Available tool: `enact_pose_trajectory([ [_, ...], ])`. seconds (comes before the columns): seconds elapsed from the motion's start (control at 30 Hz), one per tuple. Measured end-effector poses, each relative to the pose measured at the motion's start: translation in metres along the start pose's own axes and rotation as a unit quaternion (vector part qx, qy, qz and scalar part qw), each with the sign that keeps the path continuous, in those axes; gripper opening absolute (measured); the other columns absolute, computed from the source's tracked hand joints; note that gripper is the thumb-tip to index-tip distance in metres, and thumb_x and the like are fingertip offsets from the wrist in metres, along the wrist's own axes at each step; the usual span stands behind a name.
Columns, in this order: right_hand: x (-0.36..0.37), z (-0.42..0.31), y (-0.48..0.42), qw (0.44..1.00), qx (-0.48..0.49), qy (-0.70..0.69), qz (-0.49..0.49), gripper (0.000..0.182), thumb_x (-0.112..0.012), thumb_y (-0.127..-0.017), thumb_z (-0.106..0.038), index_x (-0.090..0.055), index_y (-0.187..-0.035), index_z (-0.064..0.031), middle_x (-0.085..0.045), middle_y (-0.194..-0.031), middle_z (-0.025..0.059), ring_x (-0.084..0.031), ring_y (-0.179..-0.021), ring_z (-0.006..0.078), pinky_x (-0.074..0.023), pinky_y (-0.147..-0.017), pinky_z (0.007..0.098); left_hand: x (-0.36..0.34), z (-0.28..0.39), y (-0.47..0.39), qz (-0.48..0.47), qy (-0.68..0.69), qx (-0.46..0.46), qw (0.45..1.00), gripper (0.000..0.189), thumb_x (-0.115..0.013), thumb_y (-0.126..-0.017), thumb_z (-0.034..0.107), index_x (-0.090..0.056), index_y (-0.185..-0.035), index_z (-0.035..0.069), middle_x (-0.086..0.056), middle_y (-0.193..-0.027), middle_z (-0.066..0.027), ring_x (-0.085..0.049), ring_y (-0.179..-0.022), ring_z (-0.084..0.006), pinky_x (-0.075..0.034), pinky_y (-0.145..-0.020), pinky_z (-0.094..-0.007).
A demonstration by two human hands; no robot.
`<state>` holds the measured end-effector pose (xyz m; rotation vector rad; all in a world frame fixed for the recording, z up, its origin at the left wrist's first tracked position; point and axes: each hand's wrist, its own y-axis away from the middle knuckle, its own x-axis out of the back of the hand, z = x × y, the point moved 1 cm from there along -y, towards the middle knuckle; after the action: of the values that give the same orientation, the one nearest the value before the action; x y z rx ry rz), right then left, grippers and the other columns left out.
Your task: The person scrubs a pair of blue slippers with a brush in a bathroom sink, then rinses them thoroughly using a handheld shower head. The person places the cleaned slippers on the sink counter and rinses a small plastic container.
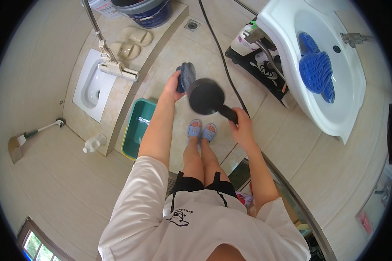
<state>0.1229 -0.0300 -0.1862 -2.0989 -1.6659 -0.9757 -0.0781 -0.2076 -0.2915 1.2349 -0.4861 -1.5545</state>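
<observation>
My left hand (173, 85) grips a pair of dark blue slippers (186, 77) held together, soles or sides turned up; which face shows I cannot tell. By its handle my right hand (243, 126) holds a black round dipper (206, 96), close to the right side of the dark blue slippers and partly in front of them. Blue slippers with a pattern of holes (316, 71) lie stacked in the white washbasin (346, 107) at the right. A green plastic tub (130, 130) with a little water stands on the floor left of my feet.
A raised tiled step with a squat toilet (93, 88), a flat mop (119, 70), beige slippers (135, 36) and a dark blue bucket (150, 18) runs along the left. A black hose (220, 49) hangs near the dipper. A black rack (248, 70) with bottles stands below the basin.
</observation>
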Motion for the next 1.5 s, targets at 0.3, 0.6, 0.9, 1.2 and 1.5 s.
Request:
enact_pose_trajectory([
  [0.3,0.012,0.005,-0.006,0.999,0.020,0.034,-0.016,0.039,-0.062,-0.067,0.001,-0.050,-0.103,-0.0087,-0.056,-0.094,0.0105,-0.053,-0.091,0.0324,-0.0410,-0.073,0.0420,0.009,-0.002,0.002,0.025,-0.056,-0.011,0.998,0.030,-0.051,-0.085,0.037,-0.060,-0.100,0.013,-0.065,-0.088,-0.0042,-0.062,-0.079,-0.0175,-0.050,-0.072,-0.0328],
  [0.6,0.014,0.009,-0.006,0.994,0.023,0.054,-0.093,0.039,-0.061,-0.069,-0.002,-0.049,-0.105,-0.0107,-0.055,-0.095,0.0086,-0.052,-0.093,0.0289,-0.0370,-0.075,0.0406,-0.010,0.003,0.013,-0.032,-0.097,-0.061,0.993,0.034,-0.048,-0.086,0.031,-0.048,-0.118,0.020,-0.060,-0.093,0.0019,-0.058,-0.076,-0.0084,-0.046,-0.055,-0.0252],
  [0.9,0.009,0.009,-0.007,0.999,-0.014,-0.035,-0.035,0.038,-0.061,-0.069,0.000,-0.050,-0.104,-0.0080,-0.055,-0.094,0.0113,-0.053,-0.091,0.0330,-0.0428,-0.073,0.0391,-0.009,0.003,0.018,0.006,-0.133,-0.056,0.990,0.037,-0.049,-0.084,0.027,-0.048,-0.118,0.012,-0.061,-0.089,-0.0008,-0.056,-0.067,-0.0147,-0.044,-0.054,-0.0249],
  [1.2,-0.028,0.060,0.007,0.959,-0.107,-0.235,-0.117,0.039,-0.059,-0.077,0.000,-0.044,-0.112,-0.0060,-0.053,-0.098,0.0151,-0.054,-0.087,0.0251,-0.0433,-0.076,0.0286,-0.010,-0.048,-0.061,-0.012,0.111,0.030,0.993,0.029,-0.056,-0.079,0.031,-0.055,-0.092,0.005,-0.059,-0.084,-0.0104,-0.058,-0.076,-0.0247,-0.050,-0.066,-0.0392],
  [1.5,-0.062,0.149,0.026,0.969,-0.157,-0.180,-0.057,0.041,-0.061,-0.079,-0.007,-0.042,-0.115,-0.0058,-0.055,-0.088,0.0091,-0.053,-0.079,0.0164,-0.0439,-0.070,0.0281,-0.047,-0.115,-0.113,-0.062,0.140,0.019,0.988,0.033,-0.051,-0.076,0.023,-0.053,-0.101,0.001,-0.060,-0.091,-0.0146,-0.057,-0.082,-0.0303,-0.049,-0.074,-0.0435],
])
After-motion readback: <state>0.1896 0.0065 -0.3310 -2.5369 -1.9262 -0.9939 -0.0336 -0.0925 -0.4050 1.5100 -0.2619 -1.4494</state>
